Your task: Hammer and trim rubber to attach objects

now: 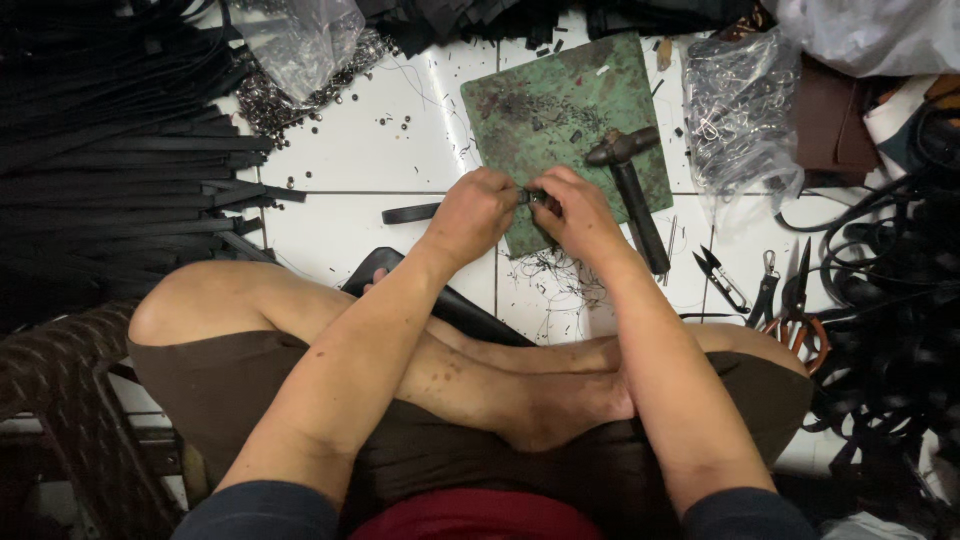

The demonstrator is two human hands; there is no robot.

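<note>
Your left hand (470, 212) and right hand (578, 215) meet just above the near edge of the green work pad (560, 110), fingers curled and pinching a small metal fitting (536, 197) between them. Your left hand also grips the end of a black strap (412, 213) that trails off to your left across the white tiled floor (350, 150). It looks as if you are seating the fitting onto the strap end; whether it is fully on is hidden by your fingers.

The likely next move calls for the hammer (630, 185), lying on the pad just beside your right hand, handle pointing toward you. Lay the piece flat on the pad's bare middle before you let go.

Room is tight: stacked black straps (110, 170) crowd your left, a bag of metal rings (735, 115) sits right of the pad, thread snips (722, 278) and scissors (795, 305) lie by your right knee, and loose rivets (290, 100) are scattered to the upper left.
</note>
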